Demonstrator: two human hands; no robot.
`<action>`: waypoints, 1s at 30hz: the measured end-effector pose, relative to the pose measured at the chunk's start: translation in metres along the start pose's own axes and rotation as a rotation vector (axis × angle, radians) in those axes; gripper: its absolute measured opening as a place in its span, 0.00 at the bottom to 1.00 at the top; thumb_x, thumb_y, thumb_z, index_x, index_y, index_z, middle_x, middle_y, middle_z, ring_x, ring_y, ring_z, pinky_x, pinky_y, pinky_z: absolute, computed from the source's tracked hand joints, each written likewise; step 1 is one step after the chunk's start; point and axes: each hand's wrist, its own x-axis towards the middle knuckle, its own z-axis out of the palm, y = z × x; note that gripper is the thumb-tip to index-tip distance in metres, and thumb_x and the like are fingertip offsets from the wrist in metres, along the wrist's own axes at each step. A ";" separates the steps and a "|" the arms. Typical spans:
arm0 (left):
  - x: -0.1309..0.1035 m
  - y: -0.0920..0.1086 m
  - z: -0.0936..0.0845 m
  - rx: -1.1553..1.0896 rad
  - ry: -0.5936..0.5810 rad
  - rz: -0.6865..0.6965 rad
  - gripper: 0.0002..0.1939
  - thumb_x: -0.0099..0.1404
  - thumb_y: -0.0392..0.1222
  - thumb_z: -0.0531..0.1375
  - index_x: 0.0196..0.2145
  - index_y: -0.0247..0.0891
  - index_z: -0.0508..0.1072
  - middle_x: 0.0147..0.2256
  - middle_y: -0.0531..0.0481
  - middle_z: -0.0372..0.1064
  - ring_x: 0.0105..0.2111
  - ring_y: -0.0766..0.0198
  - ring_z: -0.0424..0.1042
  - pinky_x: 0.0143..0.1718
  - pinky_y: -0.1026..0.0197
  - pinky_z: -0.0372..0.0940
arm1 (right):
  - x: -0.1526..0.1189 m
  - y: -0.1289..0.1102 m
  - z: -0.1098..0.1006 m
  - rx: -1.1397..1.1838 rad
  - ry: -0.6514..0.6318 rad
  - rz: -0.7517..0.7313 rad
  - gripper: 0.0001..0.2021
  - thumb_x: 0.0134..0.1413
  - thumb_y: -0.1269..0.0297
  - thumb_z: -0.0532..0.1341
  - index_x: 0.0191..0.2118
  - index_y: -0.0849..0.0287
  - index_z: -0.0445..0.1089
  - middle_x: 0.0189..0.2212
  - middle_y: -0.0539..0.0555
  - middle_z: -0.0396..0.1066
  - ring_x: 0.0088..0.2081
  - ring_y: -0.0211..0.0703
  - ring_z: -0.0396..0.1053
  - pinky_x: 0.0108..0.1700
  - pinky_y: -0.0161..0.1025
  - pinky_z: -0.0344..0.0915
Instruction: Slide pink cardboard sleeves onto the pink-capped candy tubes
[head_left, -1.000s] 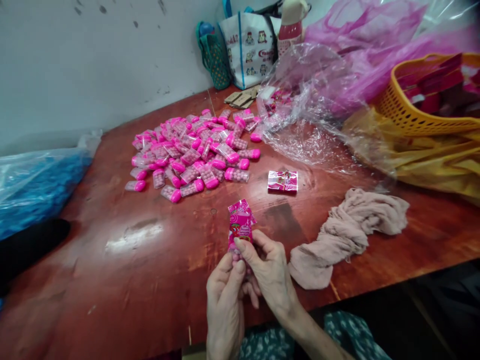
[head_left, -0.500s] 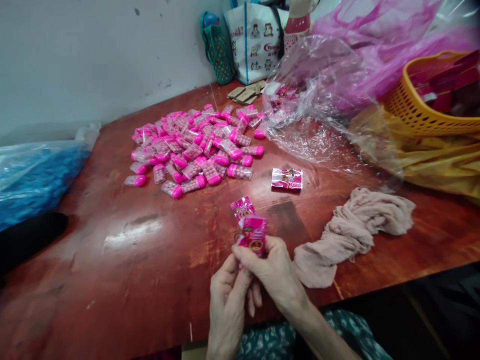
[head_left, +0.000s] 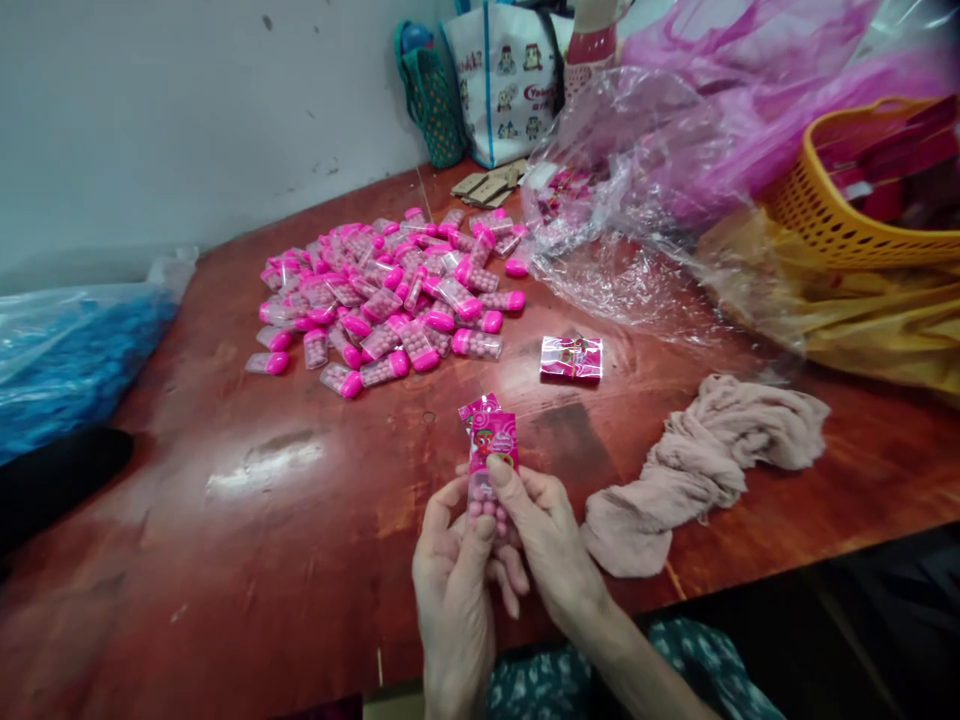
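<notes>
Between my hands is a small clear candy bottle [head_left: 486,508] filled with pink balls. A pink printed sleeve [head_left: 493,432] covers its upper end. My left hand [head_left: 454,590] grips the bottle low down, its thumb across the front. My right hand [head_left: 559,550] pinches the sleeve and the bottle's right side, thumb on top. Just behind, a loose printed label [head_left: 472,408] lies on the table, partly hidden by the sleeve. Farther right sits a stack of shiny pink labels [head_left: 571,358]. A heap of pink-capped candy bottles [head_left: 375,300] lies beyond my hands.
A crumpled beige cloth [head_left: 705,460] lies on the wooden table [head_left: 285,560] to the right. Clear plastic wrap [head_left: 622,260], a yellow basket [head_left: 855,225] and a yellow bag [head_left: 862,330] fill the right back. At left is a bag of blue pieces [head_left: 82,350].
The bottle's ball-filled lower part now shows below the sleeve; before, my fingers hid it. My right thumb has moved up onto the sleeve's lower edge. The view has shifted slightly.
</notes>
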 end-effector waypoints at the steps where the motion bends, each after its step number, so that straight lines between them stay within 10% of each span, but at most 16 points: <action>1: -0.001 -0.001 0.000 -0.012 0.034 0.015 0.14 0.58 0.40 0.58 0.41 0.37 0.62 0.18 0.58 0.63 0.10 0.74 0.58 0.08 0.74 0.53 | -0.003 0.003 0.003 -0.014 0.012 0.007 0.18 0.52 0.50 0.56 0.30 0.64 0.66 0.14 0.42 0.55 0.10 0.24 0.50 0.09 0.23 0.50; 25: 0.006 -0.002 -0.007 -0.099 -0.011 -0.005 0.04 0.57 0.36 0.59 0.30 0.35 0.66 0.17 0.57 0.63 0.14 0.73 0.65 0.16 0.73 0.62 | 0.002 0.001 -0.002 0.018 -0.148 0.024 0.16 0.54 0.52 0.55 0.30 0.62 0.66 0.15 0.42 0.54 0.10 0.24 0.47 0.10 0.25 0.48; 30: 0.013 -0.001 -0.006 -0.176 0.150 0.075 0.06 0.55 0.37 0.61 0.31 0.35 0.68 0.26 0.52 0.70 0.23 0.70 0.70 0.26 0.69 0.66 | -0.004 -0.006 -0.002 -0.436 0.015 -0.202 0.11 0.51 0.58 0.59 0.37 0.59 0.68 0.30 0.51 0.66 0.31 0.37 0.65 0.31 0.32 0.64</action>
